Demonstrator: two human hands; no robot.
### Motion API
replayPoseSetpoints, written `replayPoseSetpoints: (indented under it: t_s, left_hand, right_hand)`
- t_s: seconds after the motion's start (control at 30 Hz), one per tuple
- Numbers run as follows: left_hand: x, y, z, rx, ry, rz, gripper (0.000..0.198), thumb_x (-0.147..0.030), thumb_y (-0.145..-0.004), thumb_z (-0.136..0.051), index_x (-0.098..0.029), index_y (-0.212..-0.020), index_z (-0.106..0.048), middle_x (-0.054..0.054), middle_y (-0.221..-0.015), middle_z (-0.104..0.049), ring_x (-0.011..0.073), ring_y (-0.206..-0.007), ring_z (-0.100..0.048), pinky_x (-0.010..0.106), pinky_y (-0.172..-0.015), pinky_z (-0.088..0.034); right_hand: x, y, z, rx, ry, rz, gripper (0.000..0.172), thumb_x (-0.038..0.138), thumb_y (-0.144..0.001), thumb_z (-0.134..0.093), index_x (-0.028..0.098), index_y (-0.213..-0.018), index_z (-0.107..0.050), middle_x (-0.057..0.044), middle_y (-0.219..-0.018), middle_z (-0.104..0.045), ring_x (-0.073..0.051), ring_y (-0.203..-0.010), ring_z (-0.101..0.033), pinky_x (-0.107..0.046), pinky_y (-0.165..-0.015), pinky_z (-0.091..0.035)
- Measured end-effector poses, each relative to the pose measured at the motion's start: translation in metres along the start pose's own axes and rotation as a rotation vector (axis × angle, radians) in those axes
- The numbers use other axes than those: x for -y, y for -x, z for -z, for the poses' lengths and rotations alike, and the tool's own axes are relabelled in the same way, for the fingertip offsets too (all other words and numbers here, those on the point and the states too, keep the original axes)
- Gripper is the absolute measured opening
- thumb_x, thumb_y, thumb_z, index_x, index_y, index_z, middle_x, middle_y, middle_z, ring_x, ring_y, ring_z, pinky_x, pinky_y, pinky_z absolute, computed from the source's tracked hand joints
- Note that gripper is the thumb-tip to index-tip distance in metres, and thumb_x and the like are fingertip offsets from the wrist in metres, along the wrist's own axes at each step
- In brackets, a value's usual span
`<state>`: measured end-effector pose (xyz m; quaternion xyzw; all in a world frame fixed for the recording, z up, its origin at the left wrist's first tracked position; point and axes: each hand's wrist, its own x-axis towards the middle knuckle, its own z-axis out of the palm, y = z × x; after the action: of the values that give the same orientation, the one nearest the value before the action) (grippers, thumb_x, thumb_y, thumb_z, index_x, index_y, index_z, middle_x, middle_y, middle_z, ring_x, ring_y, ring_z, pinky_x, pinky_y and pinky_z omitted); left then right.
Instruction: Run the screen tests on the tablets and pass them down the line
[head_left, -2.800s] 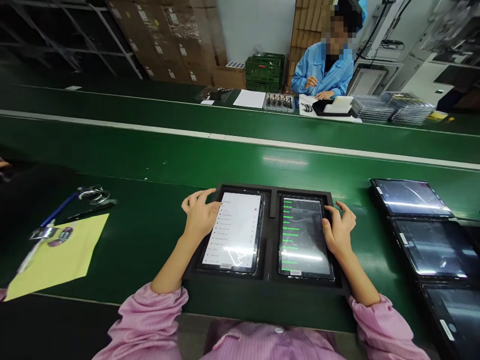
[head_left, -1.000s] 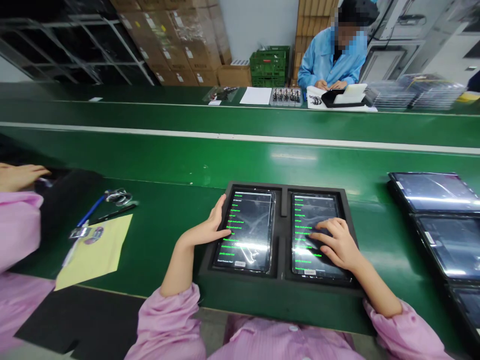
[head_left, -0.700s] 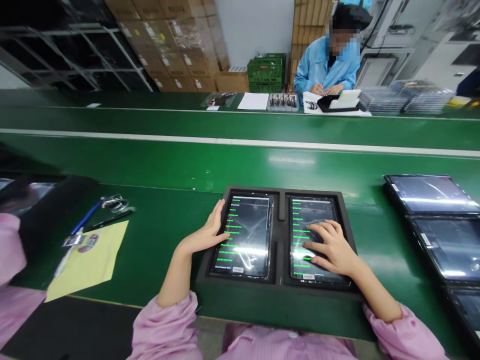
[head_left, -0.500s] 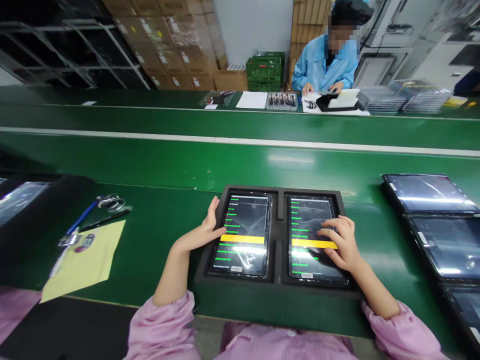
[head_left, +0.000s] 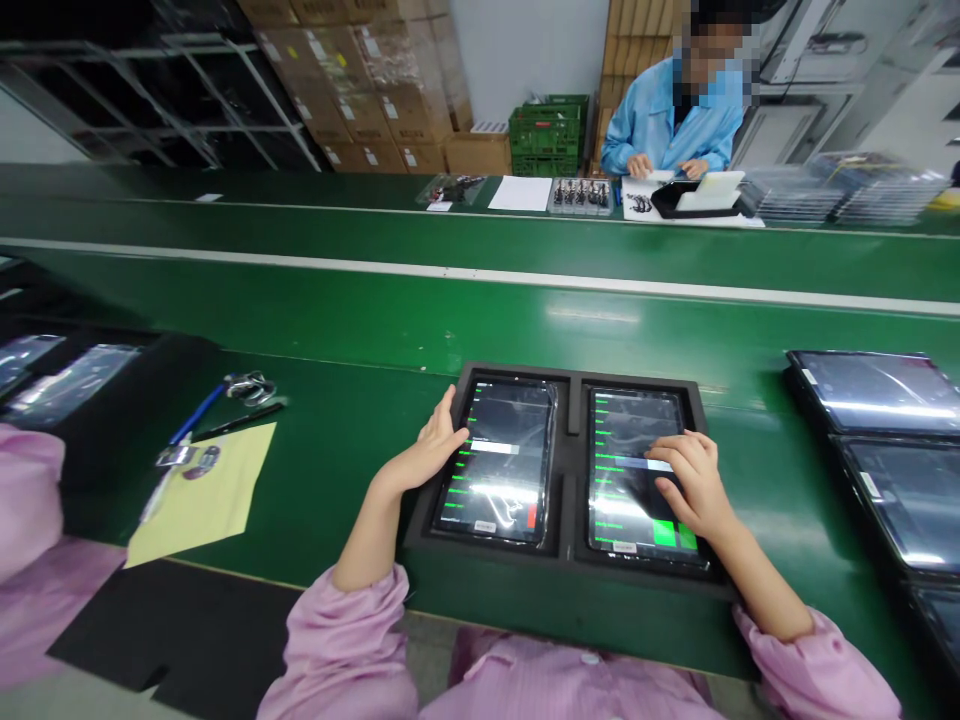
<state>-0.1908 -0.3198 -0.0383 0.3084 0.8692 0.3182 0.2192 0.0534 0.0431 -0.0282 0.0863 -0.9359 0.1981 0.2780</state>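
Note:
Two tablets lie face up, side by side, in a black foam tray in front of me. Lines of green text show on the left tablet, along with a white bar and a small red patch. The right tablet shows green text, a pale bar and green blocks near its lower right. My left hand rests at the tray's left edge, fingers stretched, thumb over the left screen's border. Over the right tablet is my right hand, fingers spread and slightly bent, fingertips at the pale bar; whether they touch the glass I cannot tell.
More tablets lie in black trays at the right. To the left are a yellow sheet, a black pen, a blue lanyard and further tablets. Across the bench a person in blue works beside a parts tray.
The yellow bars on both screens have given way to pale bars, with red and green patches lower down. The camera view has shifted slightly left. A pink sleeve shows more at the left edge.

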Motion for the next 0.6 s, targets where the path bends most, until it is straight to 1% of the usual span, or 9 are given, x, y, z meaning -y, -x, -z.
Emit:
replayPoseSetpoints:
  t_s: [0.13, 0.27, 0.33, 0.4, 0.43, 0.47, 0.5, 0.57, 0.6]
  left_hand:
    - [-0.005, -0.001, -0.007, -0.015, -0.098, 0.019, 0.085, -0.057, -0.099, -0.035, -0.021, -0.158, 0.016, 0.019, -0.167, 0.004, 0.0366, -0.154, -0.001, 0.061, -0.122, -0.013]
    - [-0.002, -0.001, -0.015, -0.099, -0.171, -0.058, 0.085, -0.055, -0.098, -0.037, -0.018, -0.159, 0.009, 0.023, -0.166, -0.003, 0.0374, -0.154, -0.004, 0.064, -0.121, -0.011]
    - [0.004, -0.001, -0.013, -0.212, -0.104, -0.119, 0.089, -0.06, -0.097, -0.04, -0.02, -0.159, 0.009, 0.023, -0.166, -0.002, 0.0383, -0.154, -0.004, 0.066, -0.12, -0.009]
    - [0.01, -0.003, -0.006, -0.402, 0.051, -0.216, 0.092, -0.066, -0.094, -0.041, -0.025, -0.158, 0.011, 0.021, -0.167, 0.001, 0.037, -0.154, -0.005, 0.065, -0.12, -0.011]
    - [0.012, -0.004, -0.002, -0.507, 0.143, -0.279, 0.092, -0.069, -0.093, -0.041, -0.028, -0.158, 0.01, 0.02, -0.167, -0.001, 0.0355, -0.154, -0.008, 0.064, -0.12, -0.013]
    - [0.012, -0.006, 0.002, -0.606, 0.232, -0.342, 0.09, -0.07, -0.093, -0.042, -0.031, -0.158, 0.006, 0.019, -0.167, -0.008, 0.0339, -0.153, -0.015, 0.062, -0.12, -0.018]
    - [0.011, -0.008, 0.006, -0.685, 0.308, -0.396, 0.085, -0.069, -0.093, -0.043, -0.033, -0.157, -0.001, 0.018, -0.164, -0.021, 0.0326, -0.15, -0.027, 0.06, -0.118, -0.024]
    - [0.006, -0.012, 0.012, -0.762, 0.408, -0.446, 0.068, -0.064, -0.095, -0.047, -0.031, -0.151, -0.028, 0.017, -0.145, -0.052, 0.0296, -0.129, -0.057, 0.055, -0.111, -0.04]
    - [0.001, -0.013, 0.014, -0.769, 0.436, -0.44, 0.058, -0.06, -0.095, -0.049, -0.027, -0.142, -0.042, 0.015, -0.131, -0.063, 0.0275, -0.114, -0.067, 0.051, -0.105, -0.047]
  right_hand:
    - [0.002, -0.001, 0.0, 0.016, -0.002, 0.02, 0.024, 0.034, -0.102, -0.036, 0.024, -0.113, -0.054, -0.006, -0.102, -0.066, -0.024, -0.097, -0.062, -0.046, -0.101, -0.032]
    - [0.002, -0.001, 0.0, 0.025, 0.002, 0.009, 0.024, 0.032, -0.1, -0.039, 0.024, -0.118, -0.052, -0.007, -0.105, -0.066, -0.026, -0.1, -0.062, -0.046, -0.101, -0.032]
    - [0.001, -0.001, 0.0, 0.022, 0.007, 0.005, 0.026, 0.033, -0.1, -0.039, 0.024, -0.121, -0.051, -0.007, -0.107, -0.066, -0.026, -0.101, -0.062, -0.047, -0.101, -0.032]
    - [0.001, -0.002, 0.0, 0.03, 0.012, 0.009, 0.027, 0.034, -0.101, -0.037, 0.023, -0.122, -0.05, -0.008, -0.108, -0.067, -0.027, -0.102, -0.062, -0.046, -0.1, -0.032]
    - [0.001, -0.002, 0.0, 0.045, 0.013, 0.015, 0.028, 0.034, -0.102, -0.036, 0.022, -0.123, -0.049, -0.009, -0.108, -0.067, -0.026, -0.102, -0.062, -0.046, -0.1, -0.032]
    - [0.001, -0.002, -0.001, 0.067, 0.013, 0.023, 0.029, 0.035, -0.102, -0.036, 0.022, -0.124, -0.048, -0.009, -0.11, -0.067, -0.026, -0.103, -0.062, -0.046, -0.101, -0.032]
    - [0.001, -0.003, -0.001, 0.094, 0.012, 0.033, 0.03, 0.036, -0.103, -0.036, 0.021, -0.126, -0.048, -0.01, -0.111, -0.068, -0.026, -0.104, -0.062, -0.046, -0.101, -0.032]
    - [0.001, -0.003, -0.001, 0.156, 0.013, 0.056, 0.034, 0.037, -0.102, -0.038, 0.021, -0.13, -0.047, -0.011, -0.114, -0.068, -0.027, -0.107, -0.061, -0.047, -0.104, -0.03]
    - [0.001, -0.002, -0.002, 0.186, 0.016, 0.064, 0.036, 0.038, -0.101, -0.039, 0.021, -0.132, -0.046, -0.011, -0.116, -0.068, -0.028, -0.109, -0.061, -0.048, -0.106, -0.029]
